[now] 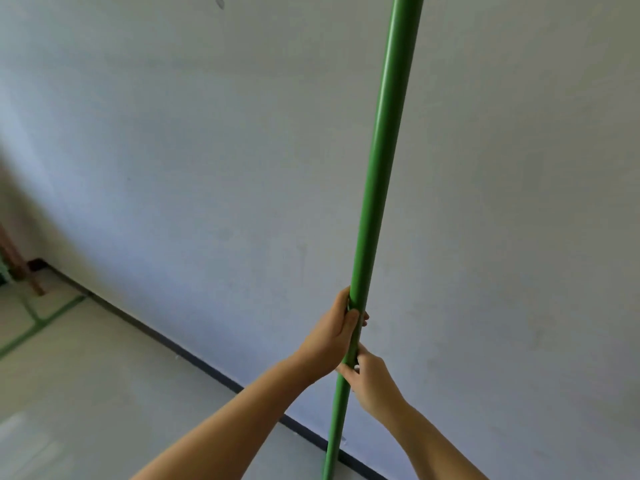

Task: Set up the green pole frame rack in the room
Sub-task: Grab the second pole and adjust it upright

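A long green pole (pixel 379 168) stands nearly upright in front of me, running from the top edge to the bottom edge of the head view and leaning slightly right at the top. My left hand (pixel 334 332) is wrapped around it from the left. Just below, my right hand (pixel 370 381) grips the pole from the right, where a thicker upper section meets a thinner lower section. Both ends of the pole are out of frame.
A plain white wall (pixel 207 150) lies close behind the pole, with a dark baseboard (pixel 194 355) along the pale floor (pixel 86 375). Brownish wooden legs (pixel 20 268) stand in the far left corner. Green lines mark the floor at left.
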A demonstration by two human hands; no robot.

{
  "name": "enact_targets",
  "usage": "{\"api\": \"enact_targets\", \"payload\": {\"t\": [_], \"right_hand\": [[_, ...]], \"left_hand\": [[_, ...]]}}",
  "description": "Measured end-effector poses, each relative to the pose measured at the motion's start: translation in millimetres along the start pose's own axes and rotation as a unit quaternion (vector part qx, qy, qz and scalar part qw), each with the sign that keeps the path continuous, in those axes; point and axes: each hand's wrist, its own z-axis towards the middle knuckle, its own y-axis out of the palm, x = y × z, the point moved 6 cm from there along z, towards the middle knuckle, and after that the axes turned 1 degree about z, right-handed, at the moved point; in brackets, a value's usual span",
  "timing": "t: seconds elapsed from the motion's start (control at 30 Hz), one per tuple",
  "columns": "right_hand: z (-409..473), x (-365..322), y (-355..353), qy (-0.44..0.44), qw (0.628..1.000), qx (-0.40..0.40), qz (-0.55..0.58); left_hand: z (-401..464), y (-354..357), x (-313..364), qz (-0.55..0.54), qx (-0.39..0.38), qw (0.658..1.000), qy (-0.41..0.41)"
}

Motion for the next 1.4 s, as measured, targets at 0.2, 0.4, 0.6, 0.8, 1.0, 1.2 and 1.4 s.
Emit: {"api": "enact_targets", "payload": {"t": [0.2, 0.4, 0.6, 0.8, 1.0, 1.2, 1.4], "right_hand": [[12.2, 5.9, -6.1, -0.027, 0.999, -0.021, -0.021], [18.1, 9.2, -12.3, -0.029, 0.990, -0.123, -0.059], [39.6, -51.5, -55.6, -0.130, 0.941, -0.289, -0.116], [36.5, -169.4, -111.2, -0.300, 0.847, -0.355, 0.255], [13.5, -187.5, -99.8, -0.334, 0.798, -0.367, 0.340], [13.6, -179.4, -98.7, -0.299, 0.847, -0.223, 0.378], [-7.0, -170.8, -108.2, -0.282, 0.870, -0.164, 0.370]], "left_hand": [[9.5, 4.7, 2.2, 0.038, 0.029, 0.999, -0.010], [10.3, 16.6, -6.7, 0.049, 0.041, 0.997, -0.039], [-2.4, 13.5, -14.2, 0.067, 0.099, 0.991, -0.066], [-21.0, 31.5, -49.4, 0.049, 0.276, 0.948, -0.154], [-20.3, 51.3, -50.0, 0.044, 0.370, 0.898, -0.236], [-21.2, 51.7, -51.9, 0.009, 0.417, 0.871, -0.260], [-31.4, 62.2, -46.3, 0.064, 0.382, 0.881, -0.273]]}}
